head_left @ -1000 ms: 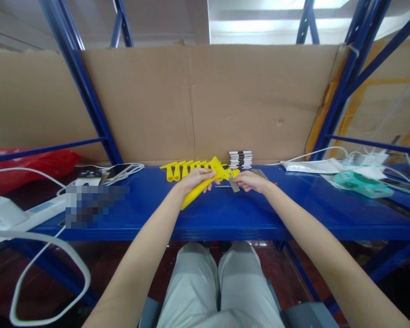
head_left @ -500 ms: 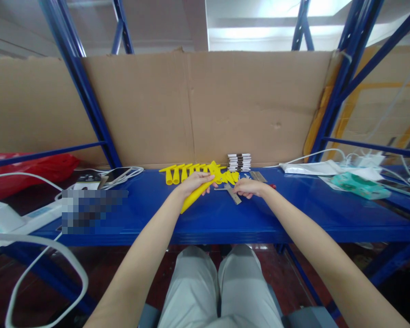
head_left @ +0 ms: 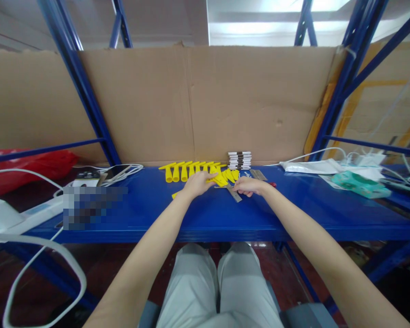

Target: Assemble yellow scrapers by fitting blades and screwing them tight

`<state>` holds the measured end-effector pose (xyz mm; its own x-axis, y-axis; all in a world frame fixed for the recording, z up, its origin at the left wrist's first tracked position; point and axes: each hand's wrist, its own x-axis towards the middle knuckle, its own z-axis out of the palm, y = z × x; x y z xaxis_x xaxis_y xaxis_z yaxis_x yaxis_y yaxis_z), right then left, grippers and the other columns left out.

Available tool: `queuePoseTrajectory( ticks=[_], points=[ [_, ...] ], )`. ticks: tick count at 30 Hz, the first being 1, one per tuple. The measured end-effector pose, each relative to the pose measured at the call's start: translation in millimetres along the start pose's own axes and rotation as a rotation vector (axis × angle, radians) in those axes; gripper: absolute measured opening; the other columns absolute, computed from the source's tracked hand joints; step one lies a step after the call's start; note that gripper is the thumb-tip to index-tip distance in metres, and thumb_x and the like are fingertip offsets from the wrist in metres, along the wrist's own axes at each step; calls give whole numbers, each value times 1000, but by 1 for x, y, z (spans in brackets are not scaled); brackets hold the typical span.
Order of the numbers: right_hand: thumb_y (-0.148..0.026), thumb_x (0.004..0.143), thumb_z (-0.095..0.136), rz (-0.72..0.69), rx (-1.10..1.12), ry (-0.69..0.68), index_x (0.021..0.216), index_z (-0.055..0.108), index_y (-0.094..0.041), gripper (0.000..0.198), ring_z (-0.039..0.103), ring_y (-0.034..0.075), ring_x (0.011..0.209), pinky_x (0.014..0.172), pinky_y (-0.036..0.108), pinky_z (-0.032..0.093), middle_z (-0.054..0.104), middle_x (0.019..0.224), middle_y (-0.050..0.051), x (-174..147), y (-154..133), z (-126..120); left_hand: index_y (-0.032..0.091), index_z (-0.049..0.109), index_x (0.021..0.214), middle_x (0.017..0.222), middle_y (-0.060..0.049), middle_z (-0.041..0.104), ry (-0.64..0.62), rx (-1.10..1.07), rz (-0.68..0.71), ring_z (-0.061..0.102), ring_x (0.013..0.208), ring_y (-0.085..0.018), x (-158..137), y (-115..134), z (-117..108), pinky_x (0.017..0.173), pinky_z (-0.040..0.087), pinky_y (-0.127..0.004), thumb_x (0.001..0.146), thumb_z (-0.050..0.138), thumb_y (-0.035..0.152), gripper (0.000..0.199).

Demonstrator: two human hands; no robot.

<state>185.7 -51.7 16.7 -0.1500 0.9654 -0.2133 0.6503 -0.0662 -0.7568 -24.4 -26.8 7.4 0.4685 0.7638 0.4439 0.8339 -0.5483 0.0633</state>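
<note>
My left hand [head_left: 200,183] is closed around a yellow plastic handle [head_left: 221,179], low over the blue table. The wide head of the handle sticks out past the fingertips, and its other end shows behind the wrist. A flat grey metal plate [head_left: 235,194] lies on the table between my hands. My right hand [head_left: 248,186] is at its right edge with fingers curled and pinched together; what they hold, if anything, is too small to make out. Behind the left hand stands a row of several similar yellow handles [head_left: 176,173]. Loose yellow flat pieces [head_left: 231,175] lie right of them.
White packets with dark bands [head_left: 239,160] are stacked against the cardboard panel [head_left: 253,100]. More metal plates [head_left: 258,175] and a small red item [head_left: 272,184] lie beyond my right hand. A green soft pack [head_left: 360,184] is at right; a white power strip [head_left: 37,221] is at left.
My left hand has turned over and lowered the yellow handle, which now lies flatter and mostly under the hand. My right hand has stayed almost in place by the metal plate.
</note>
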Motion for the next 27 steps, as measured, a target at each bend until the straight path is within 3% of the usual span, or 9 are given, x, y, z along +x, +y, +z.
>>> queuePoseTrajectory(
  ticks=[11, 20, 27],
  points=[
    [-14, 72, 64, -23, 3, 33, 64, 52, -16, 15, 29, 2, 36, 34, 16, 22, 41, 46, -6, -3, -3, 1, 28, 59, 125, 111, -6, 68, -27, 36, 75, 62, 102, -21, -2, 12, -2, 84, 47, -29, 87, 55, 31, 39],
    [-16, 79, 54, -49, 8, 152, 63, 47, -16, 17, 26, 1, 37, 36, 15, 19, 35, 46, -9, 0, 0, -10, 25, 47, 136, 123, -7, 63, -201, 105, 32, 59, 113, -23, -3, 11, -2, 93, 44, -31, 85, 57, 36, 54],
    [-14, 77, 53, -52, -19, 187, 63, 48, -15, 15, 30, 2, 37, 36, 16, 22, 39, 48, -7, 2, 0, -7, 19, 51, 121, 112, -11, 67, -196, 233, 94, 62, 104, -26, -6, 27, -11, 83, 47, -33, 88, 52, 32, 35]
  ],
)
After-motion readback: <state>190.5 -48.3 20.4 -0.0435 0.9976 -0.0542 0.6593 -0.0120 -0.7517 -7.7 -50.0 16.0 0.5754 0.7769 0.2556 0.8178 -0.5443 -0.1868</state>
